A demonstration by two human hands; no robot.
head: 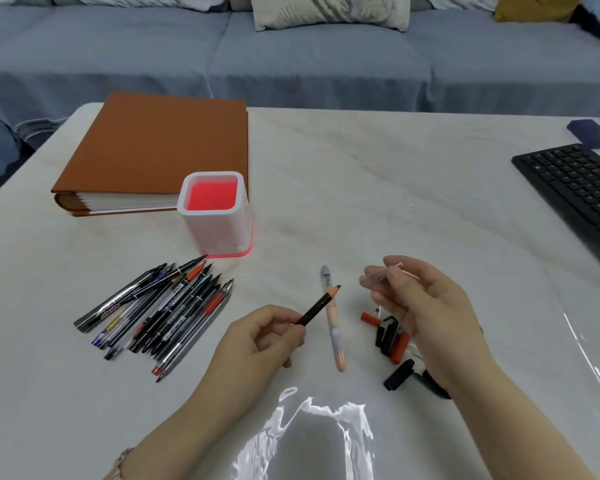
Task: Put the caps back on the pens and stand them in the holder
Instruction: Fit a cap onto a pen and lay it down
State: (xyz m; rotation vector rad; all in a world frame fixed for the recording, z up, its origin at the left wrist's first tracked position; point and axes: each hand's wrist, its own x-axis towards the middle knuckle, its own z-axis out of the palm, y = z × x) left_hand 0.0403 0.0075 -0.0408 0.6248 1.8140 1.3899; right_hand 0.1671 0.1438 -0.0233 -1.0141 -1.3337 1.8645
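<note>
My left hand (264, 336) grips a black pencil-like pen (317, 306) with a bare tip pointing up and right. My right hand (426, 306) pinches a clear transparent cap (374, 278) at its fingertips, a short gap from the pen's tip. A pale orange capped pen (334, 327) lies on the table between my hands. Loose red and black caps (390, 336) sit under my right hand, partly hidden by it. A pile of several uncapped pens (160, 313) lies to the left. The white holder with a red inside (215, 209) stands behind the pile, with no pens in it.
A brown binder (153, 147) lies behind the holder at the back left. A black keyboard (575, 188) runs along the right edge, with a dark phone-like object (591, 133) beyond it. Glare shines on the white table (361, 188) near me. A grey sofa stands behind.
</note>
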